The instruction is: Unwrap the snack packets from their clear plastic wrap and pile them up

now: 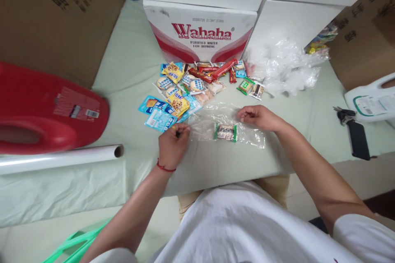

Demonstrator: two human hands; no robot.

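The pale green table point(212, 166) carries a Wahaha carton point(202, 33) and, in front of it, piled snacks point(196, 85). Nearer, a clear bag point(251, 137) lies with its long axis left to right, between the hands. The left hand point(173, 143) pinches its left end; the right hand point(257, 117) has narrowed fingers at its upper right edge, grip unclear. A green-ended packet point(226, 132), long axis sideways, lies between them, nearer the right fingertips, either inside or under the film.

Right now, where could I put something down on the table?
There's bare tablecloth between the red handled jug and the snack packets, and between the right forearm and the keys. Crowded: before the Wahaha carton, under the crumpled clear bags, and beside the left hand.
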